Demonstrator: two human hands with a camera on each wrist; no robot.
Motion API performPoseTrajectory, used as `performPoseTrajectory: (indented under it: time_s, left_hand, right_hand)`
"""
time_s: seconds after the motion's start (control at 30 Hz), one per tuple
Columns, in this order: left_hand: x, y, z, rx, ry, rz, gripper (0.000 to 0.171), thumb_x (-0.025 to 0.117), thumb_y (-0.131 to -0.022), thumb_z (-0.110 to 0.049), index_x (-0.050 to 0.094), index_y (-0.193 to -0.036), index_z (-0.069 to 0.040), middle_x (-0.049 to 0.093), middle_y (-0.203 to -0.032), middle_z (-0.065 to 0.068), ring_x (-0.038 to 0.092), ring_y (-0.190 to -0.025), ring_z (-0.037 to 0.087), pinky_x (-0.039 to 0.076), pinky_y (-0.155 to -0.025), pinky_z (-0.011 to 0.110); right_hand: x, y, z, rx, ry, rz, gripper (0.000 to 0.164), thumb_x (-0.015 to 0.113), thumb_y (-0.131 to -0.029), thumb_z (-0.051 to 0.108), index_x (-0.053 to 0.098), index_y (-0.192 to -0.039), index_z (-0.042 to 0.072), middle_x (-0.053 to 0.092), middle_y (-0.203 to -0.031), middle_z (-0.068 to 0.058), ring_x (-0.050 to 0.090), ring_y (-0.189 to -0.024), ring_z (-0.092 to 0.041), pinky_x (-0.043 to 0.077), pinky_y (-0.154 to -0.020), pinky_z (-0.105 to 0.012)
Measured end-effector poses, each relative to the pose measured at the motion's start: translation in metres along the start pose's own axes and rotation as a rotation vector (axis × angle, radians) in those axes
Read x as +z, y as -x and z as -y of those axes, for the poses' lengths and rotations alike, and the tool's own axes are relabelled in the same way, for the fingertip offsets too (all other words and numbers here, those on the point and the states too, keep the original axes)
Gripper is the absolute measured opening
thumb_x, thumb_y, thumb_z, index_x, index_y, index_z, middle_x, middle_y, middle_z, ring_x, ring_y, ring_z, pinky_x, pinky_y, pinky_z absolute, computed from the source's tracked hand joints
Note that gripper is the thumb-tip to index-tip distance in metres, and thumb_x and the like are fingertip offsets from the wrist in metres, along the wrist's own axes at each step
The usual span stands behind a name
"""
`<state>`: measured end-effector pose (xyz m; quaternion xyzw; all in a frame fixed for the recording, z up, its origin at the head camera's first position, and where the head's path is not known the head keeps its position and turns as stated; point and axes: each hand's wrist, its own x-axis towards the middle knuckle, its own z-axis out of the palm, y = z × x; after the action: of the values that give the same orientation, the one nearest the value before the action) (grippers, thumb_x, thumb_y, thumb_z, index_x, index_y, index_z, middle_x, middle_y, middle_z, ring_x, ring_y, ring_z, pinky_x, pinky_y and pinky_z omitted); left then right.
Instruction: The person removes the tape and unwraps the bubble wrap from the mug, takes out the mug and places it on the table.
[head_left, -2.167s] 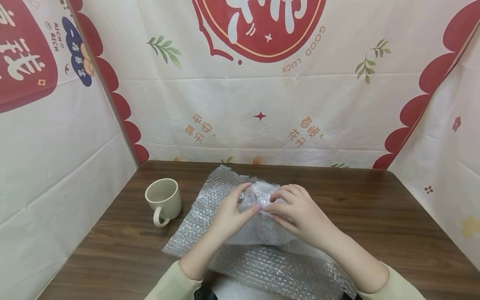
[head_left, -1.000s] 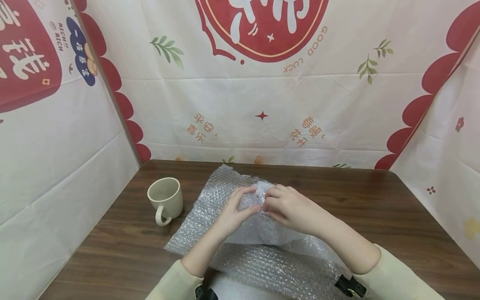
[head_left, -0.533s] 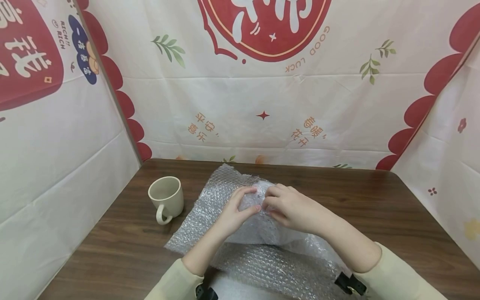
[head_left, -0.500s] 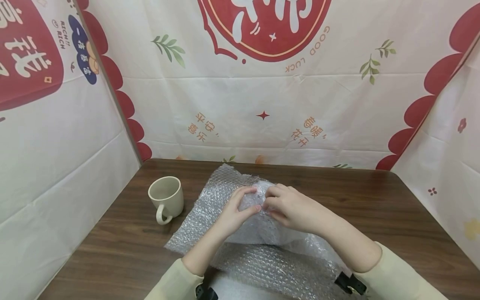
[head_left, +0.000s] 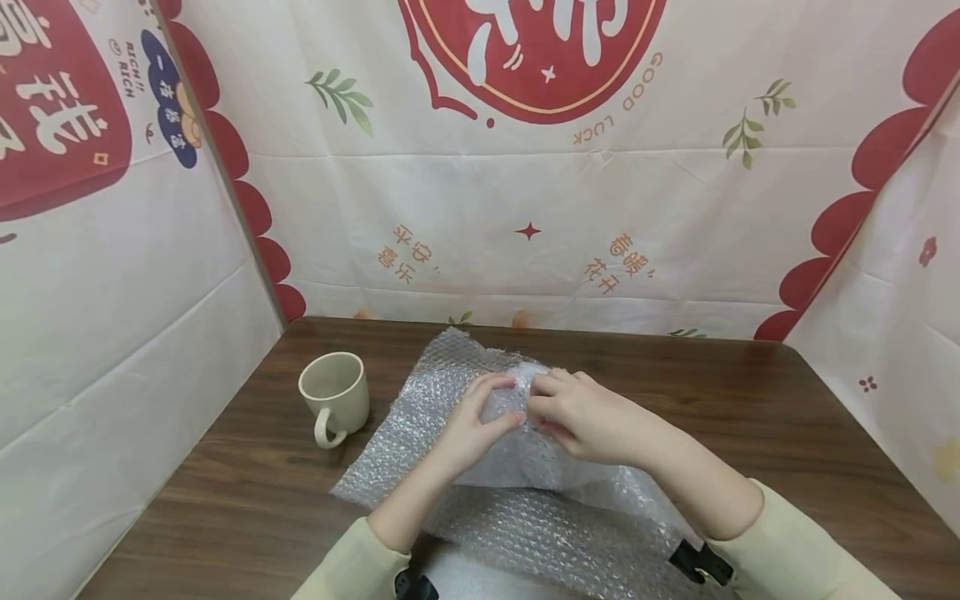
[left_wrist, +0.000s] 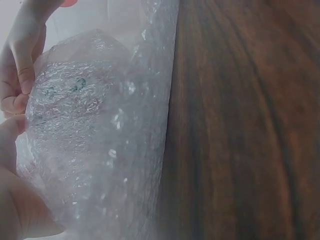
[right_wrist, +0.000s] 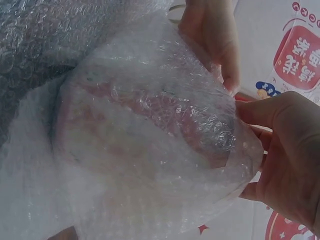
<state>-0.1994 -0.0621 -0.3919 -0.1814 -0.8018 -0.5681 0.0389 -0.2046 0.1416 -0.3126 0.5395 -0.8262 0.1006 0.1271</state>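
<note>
Small black fittings [head_left: 701, 563] sit beside plain, pale yellow sleeves [head_left: 795, 546].

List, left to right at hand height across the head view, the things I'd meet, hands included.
Mug → left part of the bubble wrap → left hand → right hand.

Soft, even light fills the head view, where bubble wrap [head_left: 416, 408] scatters small white glints and the wooden table [head_left: 720, 400] reads dark. A milky haze flattens contrast in the left wrist view; the wrap sparkles in bright spots, the upper left corner washes out pale, and my left hand [left_wrist: 20, 200] sits soft at the edge. The right wrist view runs dimmer, my right hand [right_wrist: 287, 150] shaded against a brighter cloth backdrop [right_wrist: 256, 40].
</note>
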Motion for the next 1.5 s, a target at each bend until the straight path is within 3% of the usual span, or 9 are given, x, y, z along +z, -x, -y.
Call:
performPoseTrajectory:
  time_s: [0.3,0.57,0.7,0.9,1.1,1.27,1.5]
  left_hand:
    - [0.002,0.000,0.000,-0.007,0.010,0.013,0.050,0.069,-0.086,-0.030,0.053,-0.132,-0.015,0.039,-0.145,0.005,0.035,-0.132,0.026,0.028,-0.105,0.057]
    - [-0.001,0.003,-0.008,0.031,0.069,0.014,0.048,0.067,-0.087,-0.018,0.053,-0.131,-0.006,0.041,-0.142,0.008,0.035,-0.132,0.028,0.023,-0.107,0.056]
    - [0.002,0.001,0.003,0.048,0.063,0.007,0.049,0.068,-0.087,-0.021,0.053,-0.132,-0.010,0.041,-0.143,0.005,0.035,-0.132,0.026,0.023,-0.108,0.055]
    - [0.002,0.001,0.003,0.043,0.036,0.000,0.048,0.068,-0.087,-0.025,0.054,-0.131,-0.014,0.041,-0.142,0.002,0.035,-0.132,0.024,0.025,-0.107,0.054]
    - [0.002,0.001,0.003,0.030,0.017,-0.006,0.048,0.068,-0.087,-0.027,0.055,-0.131,-0.017,0.041,-0.142,-0.001,0.035,-0.132,0.021,0.026,-0.107,0.054]
    - [0.001,0.001,0.002,0.029,0.027,-0.003,0.048,0.068,-0.087,-0.028,0.054,-0.131,-0.016,0.041,-0.143,0.001,0.034,-0.133,0.023,0.025,-0.107,0.056]
    - [0.000,0.001,0.001,0.019,0.041,0.001,0.048,0.068,-0.087,-0.027,0.055,-0.131,-0.016,0.040,-0.143,0.002,0.034,-0.133,0.024,0.024,-0.107,0.056]
  right_hand:
    - [0.001,0.009,-0.006,0.010,-0.161,0.000,0.023,0.065,-0.086,0.005,0.052,-0.081,0.022,0.041,-0.086,0.013,0.037,-0.081,-0.009,0.032,-0.070,-0.032]
    - [-0.007,0.022,-0.018,0.060,-0.485,-0.064,0.014,0.058,-0.095,0.007,0.055,-0.096,0.020,0.047,-0.101,0.008,0.050,-0.086,-0.010,0.047,-0.072,-0.025]
    - [-0.002,0.026,-0.017,0.053,-0.489,-0.141,0.017,0.062,-0.092,0.003,0.056,-0.097,0.019,0.049,-0.104,0.006,0.052,-0.091,-0.011,0.047,-0.074,-0.027]
    - [0.000,0.028,-0.017,0.045,-0.490,-0.222,0.025,0.064,-0.087,-0.005,0.056,-0.098,0.015,0.052,-0.109,0.002,0.050,-0.102,-0.012,0.046,-0.083,-0.032]
    - [0.001,0.031,-0.018,0.060,-0.445,-0.283,0.038,0.069,-0.082,-0.008,0.051,-0.113,0.007,0.052,-0.112,-0.003,0.051,-0.107,-0.016,0.046,-0.093,-0.035]
    - [0.002,0.033,-0.019,0.096,-0.429,-0.317,0.055,0.073,-0.080,-0.007,0.046,-0.127,0.001,0.051,-0.120,-0.007,0.053,-0.107,-0.021,0.046,-0.093,-0.032]
    - [0.005,0.036,-0.020,0.117,-0.364,-0.371,0.063,0.076,-0.076,-0.007,0.046,-0.130,0.003,0.050,-0.125,-0.008,0.050,-0.112,-0.023,0.046,-0.092,-0.031]
